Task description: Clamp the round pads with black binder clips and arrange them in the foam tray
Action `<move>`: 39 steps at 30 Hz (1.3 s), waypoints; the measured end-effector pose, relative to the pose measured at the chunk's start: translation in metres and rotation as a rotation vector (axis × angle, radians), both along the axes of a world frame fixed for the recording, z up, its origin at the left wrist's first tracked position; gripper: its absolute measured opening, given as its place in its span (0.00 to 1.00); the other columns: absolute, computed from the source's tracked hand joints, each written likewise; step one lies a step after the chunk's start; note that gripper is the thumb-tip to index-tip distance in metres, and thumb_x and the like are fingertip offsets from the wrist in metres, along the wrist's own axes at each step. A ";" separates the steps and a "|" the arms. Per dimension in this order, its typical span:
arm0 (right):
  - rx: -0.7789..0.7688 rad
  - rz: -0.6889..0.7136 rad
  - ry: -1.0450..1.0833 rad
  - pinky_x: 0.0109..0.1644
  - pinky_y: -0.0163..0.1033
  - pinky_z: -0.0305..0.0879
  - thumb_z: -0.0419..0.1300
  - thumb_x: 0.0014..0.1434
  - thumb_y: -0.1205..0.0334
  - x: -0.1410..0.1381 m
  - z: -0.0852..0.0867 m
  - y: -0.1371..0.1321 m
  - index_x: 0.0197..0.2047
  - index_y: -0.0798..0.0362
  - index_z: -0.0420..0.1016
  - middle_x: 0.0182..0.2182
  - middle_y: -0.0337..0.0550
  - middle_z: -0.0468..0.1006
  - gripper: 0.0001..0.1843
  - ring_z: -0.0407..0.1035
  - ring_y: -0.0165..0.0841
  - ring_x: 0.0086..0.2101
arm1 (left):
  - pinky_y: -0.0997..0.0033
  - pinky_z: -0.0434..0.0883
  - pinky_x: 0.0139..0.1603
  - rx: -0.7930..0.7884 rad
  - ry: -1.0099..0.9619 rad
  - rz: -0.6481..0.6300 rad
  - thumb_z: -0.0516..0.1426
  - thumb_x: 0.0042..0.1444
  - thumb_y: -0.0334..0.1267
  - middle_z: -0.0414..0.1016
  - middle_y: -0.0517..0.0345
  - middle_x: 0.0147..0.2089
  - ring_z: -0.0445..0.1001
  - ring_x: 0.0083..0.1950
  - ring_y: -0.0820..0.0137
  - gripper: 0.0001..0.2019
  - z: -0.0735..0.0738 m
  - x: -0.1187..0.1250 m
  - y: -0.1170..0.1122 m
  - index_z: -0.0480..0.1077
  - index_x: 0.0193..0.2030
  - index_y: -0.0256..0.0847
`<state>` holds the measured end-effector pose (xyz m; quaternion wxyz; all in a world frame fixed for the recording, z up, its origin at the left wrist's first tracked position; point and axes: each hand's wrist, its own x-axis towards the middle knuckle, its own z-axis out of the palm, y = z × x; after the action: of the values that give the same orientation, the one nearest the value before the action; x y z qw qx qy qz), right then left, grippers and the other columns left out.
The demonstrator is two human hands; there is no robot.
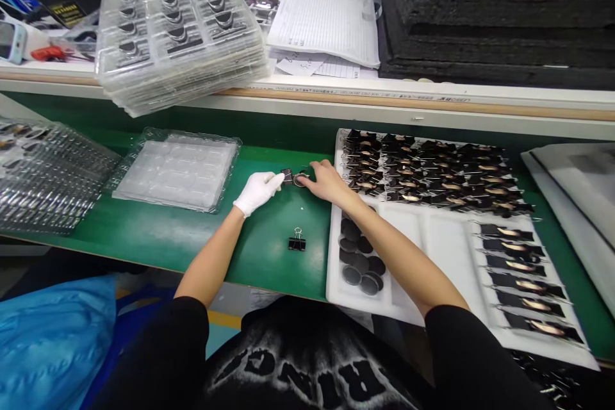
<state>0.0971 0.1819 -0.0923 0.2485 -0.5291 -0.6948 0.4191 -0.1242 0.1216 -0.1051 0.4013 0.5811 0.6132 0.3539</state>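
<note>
Black binder clip: in the head view, located centrally over the green worktable. White-gloved left hand: fingers pinched on the clip. Bare right hand: thumb at a dark round part beside the clip; finger closure cannot be determined. A second black, wire-handled clip lies nearer the body.

Few writings on papers, ledge, card and shirt, most of them not readable.
On the small paper slip stand handwritten figures, one seeming to be "5.0"; the lined sheet above has print too small to read. The white ledge carries a fine row of print, perhaps "LESSO" at right. Yellow characters on the black card are blurred. Large letters on the black shirt are folded, the word unclear.
</note>
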 end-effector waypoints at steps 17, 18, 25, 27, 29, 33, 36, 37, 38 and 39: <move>-0.467 0.092 0.416 0.32 0.34 0.77 0.83 0.36 0.56 0.008 0.001 0.009 0.38 0.55 0.86 0.32 0.45 0.86 0.25 0.77 0.30 0.29 | 0.76 0.56 0.20 -0.126 -0.136 -0.106 0.61 0.58 0.64 0.66 0.62 0.18 0.59 0.18 0.78 0.28 0.009 -0.001 -0.005 0.73 0.26 0.38; -0.489 0.105 0.436 0.32 0.33 0.76 0.84 0.34 0.57 0.008 0.002 0.008 0.38 0.55 0.87 0.31 0.45 0.86 0.26 0.77 0.30 0.29 | 0.76 0.56 0.20 -0.130 -0.137 -0.117 0.61 0.58 0.64 0.66 0.62 0.18 0.59 0.18 0.78 0.28 0.010 0.001 -0.006 0.73 0.26 0.38; -0.496 0.119 0.500 0.31 0.32 0.74 0.84 0.31 0.59 0.007 0.004 0.003 0.35 0.55 0.87 0.29 0.43 0.86 0.25 0.76 0.29 0.28 | 0.75 0.57 0.21 -0.101 -0.143 -0.116 0.60 0.61 0.61 0.66 0.62 0.19 0.60 0.18 0.78 0.26 0.013 0.005 -0.010 0.72 0.27 0.38; -0.472 0.116 0.499 0.33 0.34 0.75 0.84 0.31 0.59 0.005 0.006 0.002 0.35 0.55 0.87 0.29 0.43 0.86 0.25 0.76 0.30 0.29 | 0.74 0.61 0.23 -0.084 -0.149 -0.111 0.59 0.61 0.59 0.69 0.60 0.21 0.64 0.20 0.77 0.24 0.012 0.006 -0.010 0.72 0.29 0.38; -0.442 0.113 0.493 0.35 0.36 0.75 0.83 0.33 0.59 0.003 0.008 -0.001 0.35 0.55 0.86 0.29 0.42 0.85 0.23 0.77 0.31 0.30 | 0.74 0.67 0.29 -0.043 -0.166 -0.108 0.61 0.61 0.57 0.75 0.58 0.28 0.70 0.25 0.75 0.21 0.010 0.009 -0.009 0.74 0.36 0.38; -0.334 0.108 0.400 0.44 0.41 0.76 0.81 0.40 0.60 -0.001 0.016 -0.015 0.38 0.54 0.83 0.34 0.44 0.85 0.21 0.79 0.35 0.35 | 0.73 0.71 0.36 0.001 -0.165 -0.121 0.62 0.62 0.56 0.80 0.57 0.35 0.74 0.30 0.74 0.22 0.007 0.016 -0.008 0.76 0.47 0.38; -0.070 0.043 0.055 0.43 0.44 0.74 0.77 0.50 0.53 0.002 0.024 -0.040 0.49 0.53 0.78 0.38 0.46 0.83 0.26 0.78 0.38 0.34 | 0.75 0.68 0.32 -0.008 -0.202 -0.013 0.59 0.64 0.59 0.79 0.55 0.31 0.72 0.28 0.75 0.23 0.004 0.014 -0.004 0.77 0.41 0.37; 0.009 0.065 -0.072 0.42 0.45 0.73 0.75 0.53 0.49 0.004 0.026 -0.051 0.51 0.53 0.76 0.39 0.47 0.82 0.27 0.77 0.39 0.35 | 0.75 0.66 0.30 -0.012 -0.238 0.047 0.59 0.65 0.59 0.79 0.54 0.32 0.72 0.28 0.75 0.24 0.003 0.011 -0.002 0.76 0.41 0.37; 0.055 0.131 -0.174 0.43 0.46 0.72 0.73 0.56 0.46 0.006 0.028 -0.062 0.51 0.52 0.76 0.40 0.49 0.81 0.26 0.77 0.40 0.36 | 0.76 0.65 0.29 -0.024 -0.280 0.100 0.58 0.65 0.60 0.80 0.53 0.34 0.73 0.28 0.75 0.24 0.002 0.007 0.000 0.76 0.42 0.37; 0.071 0.235 -0.244 0.43 0.46 0.71 0.72 0.58 0.44 0.008 0.028 -0.073 0.50 0.51 0.77 0.41 0.49 0.80 0.24 0.76 0.41 0.37 | 0.77 0.64 0.27 -0.042 -0.322 0.142 0.58 0.65 0.61 0.80 0.51 0.36 0.73 0.29 0.75 0.24 0.000 0.004 0.002 0.76 0.43 0.37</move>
<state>0.1053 0.1087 -0.0645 0.1301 -0.4820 -0.7912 0.3531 -0.1204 0.1238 -0.1049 0.4805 0.4637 0.5877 0.4568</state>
